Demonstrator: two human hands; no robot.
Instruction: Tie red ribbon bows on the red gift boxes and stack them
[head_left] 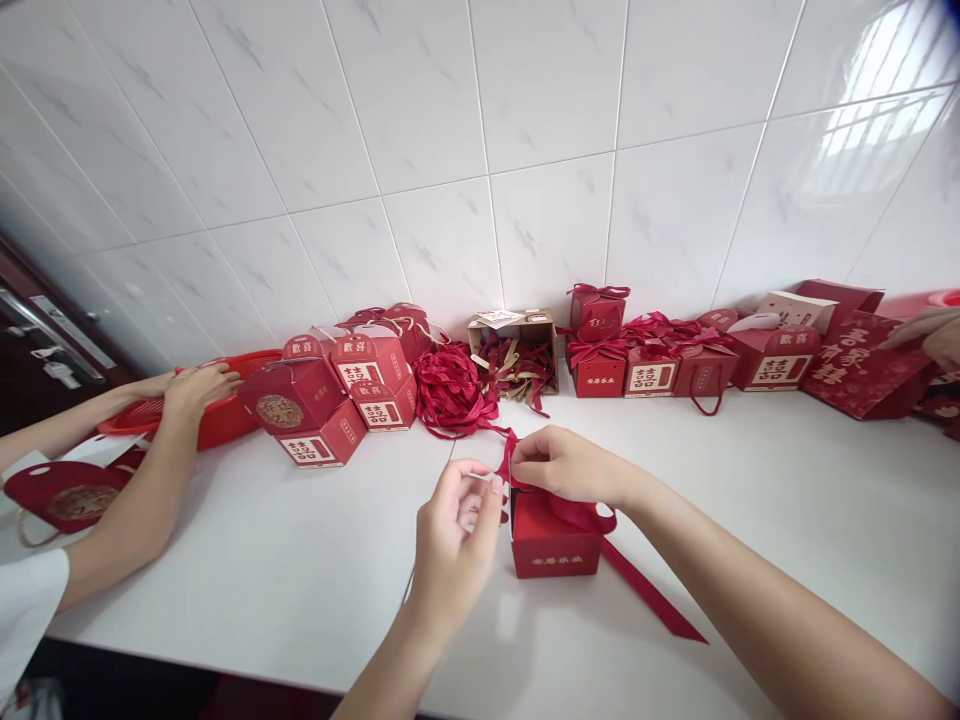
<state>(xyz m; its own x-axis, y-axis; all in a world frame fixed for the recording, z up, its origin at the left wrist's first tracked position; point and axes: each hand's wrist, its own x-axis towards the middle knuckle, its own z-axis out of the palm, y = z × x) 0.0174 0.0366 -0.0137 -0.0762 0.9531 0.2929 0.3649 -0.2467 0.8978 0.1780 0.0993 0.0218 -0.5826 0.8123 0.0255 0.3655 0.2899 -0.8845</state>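
A small red box (556, 548) with gold characters stands upright on the white table, its top partly hidden by my right hand. Red ribbon (651, 590) passes over the box; one end lies on the table to the right, and another stretch runs back toward a ribbon heap. My right hand (566, 465) is above the box, its thumb and fingers pinched on the ribbon. At the box's left side is my left hand (461, 520), fingers curled and apart from the thumb, with no object visible between them.
Behind lie a heap of red ribbon (452, 388), an open carton (555, 368) of ribbon pieces and finished red boxes (596, 372). More boxes (311, 445) stand left. Another person's arms (135, 500) reach into a red basket (236, 410); a hand (930, 335) shows far right.
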